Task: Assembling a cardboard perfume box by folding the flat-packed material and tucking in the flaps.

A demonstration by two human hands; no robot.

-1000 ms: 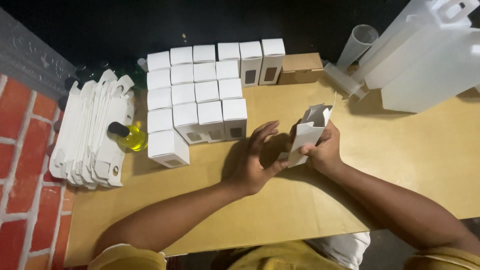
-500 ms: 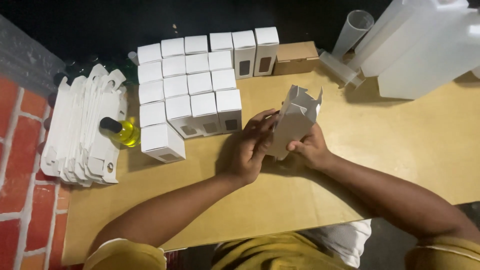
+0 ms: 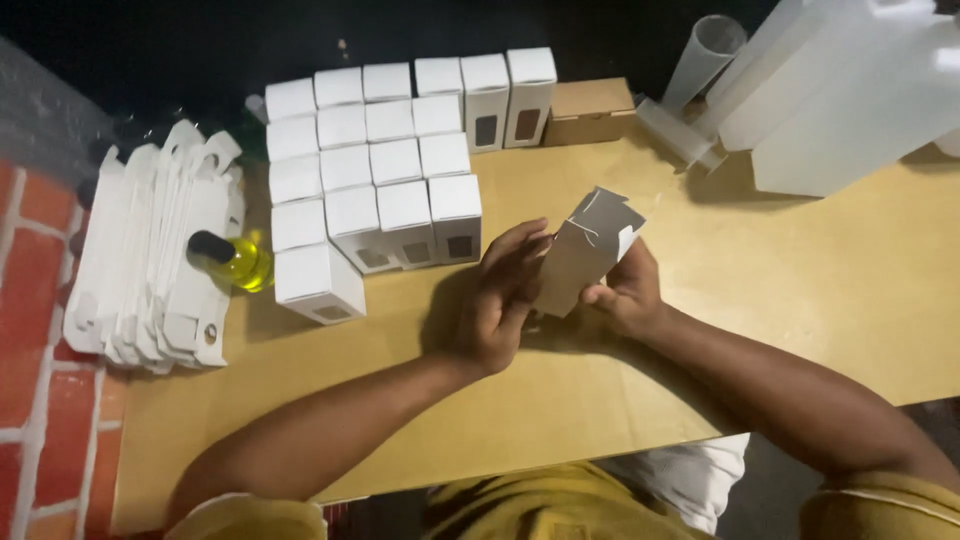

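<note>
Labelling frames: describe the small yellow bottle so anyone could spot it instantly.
Start at the tan table and go to its left end, where a fanned stack of flat white cartons lies. The yellow bottle rests on that stack's right edge, beside the block of white boxes. It alone is clear yellow with a black cap.
</note>
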